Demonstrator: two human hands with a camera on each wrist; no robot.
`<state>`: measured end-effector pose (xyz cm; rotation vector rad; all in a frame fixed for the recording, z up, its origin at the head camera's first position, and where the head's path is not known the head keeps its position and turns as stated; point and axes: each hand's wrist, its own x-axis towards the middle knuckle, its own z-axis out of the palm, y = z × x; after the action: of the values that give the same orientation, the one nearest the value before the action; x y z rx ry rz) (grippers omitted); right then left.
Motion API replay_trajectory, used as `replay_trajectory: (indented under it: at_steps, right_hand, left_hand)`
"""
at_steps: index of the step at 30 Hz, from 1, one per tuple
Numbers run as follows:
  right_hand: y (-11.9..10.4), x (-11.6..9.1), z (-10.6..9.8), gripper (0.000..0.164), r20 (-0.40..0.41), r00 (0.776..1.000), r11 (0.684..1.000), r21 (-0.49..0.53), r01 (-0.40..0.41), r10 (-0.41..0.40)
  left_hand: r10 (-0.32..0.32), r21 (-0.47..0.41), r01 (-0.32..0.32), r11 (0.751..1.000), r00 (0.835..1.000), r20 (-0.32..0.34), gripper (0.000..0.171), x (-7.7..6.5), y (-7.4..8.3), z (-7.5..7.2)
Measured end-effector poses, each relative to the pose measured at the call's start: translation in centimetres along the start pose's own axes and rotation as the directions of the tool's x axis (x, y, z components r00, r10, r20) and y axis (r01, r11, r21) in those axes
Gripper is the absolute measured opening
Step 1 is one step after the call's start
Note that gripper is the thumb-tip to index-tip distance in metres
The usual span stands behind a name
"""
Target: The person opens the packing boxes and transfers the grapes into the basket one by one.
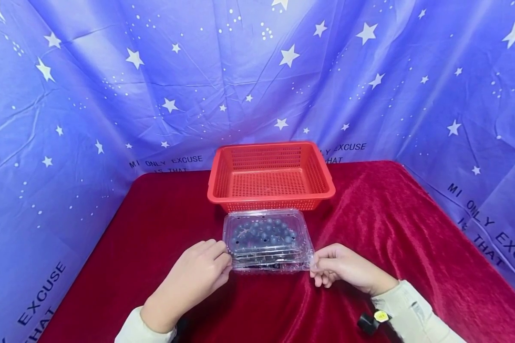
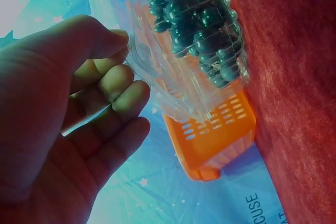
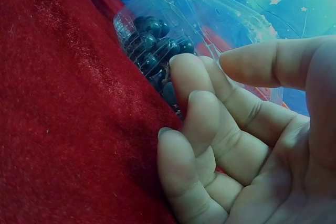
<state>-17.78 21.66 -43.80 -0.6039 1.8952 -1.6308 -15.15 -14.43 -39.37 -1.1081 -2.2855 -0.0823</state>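
Observation:
A clear plastic clamshell box [image 1: 263, 259] lies on the red cloth with a bunch of dark grapes [image 1: 266, 232] inside, its lid over them. My left hand [image 1: 199, 271] is at the box's front left corner, where thumb and forefinger pinch the plastic rim [image 2: 137, 59]. At the front right corner my right hand [image 1: 347, 267] pinches the rim between thumb and forefinger. The other fingers [image 3: 176, 156] of that hand are bent below the rim, near the cloth. Through the clear wall, the grapes [image 3: 149, 51] show in the right wrist view as well.
Right behind the box stands a red plastic basket [image 1: 271, 195] with slotted walls and an open top. Dark red velvet cloth [image 1: 163, 209] covers the table, wrinkled on the right. A blue curtain [image 1: 240, 71] with white stars hangs around the back and sides.

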Motion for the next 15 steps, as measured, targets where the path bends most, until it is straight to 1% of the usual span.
replay_trajectory:
  at_steps: [7,15]
  right_hand:
    - [0.17,-0.01,-0.14,0.018,0.006,1.000,1.000,0.006,0.006,-0.006]
    - [0.24,-0.06,-0.13,0.018,0.006,1.000,1.000,0.015,0.001,-0.001]
  left_hand:
    - [-0.005,0.016,0.004,1.000,0.999,0.052,0.008,0.24,-0.12,-0.21]
    - [-0.006,0.026,0.004,1.000,0.998,0.062,0.008,0.35,-0.20,-0.23]
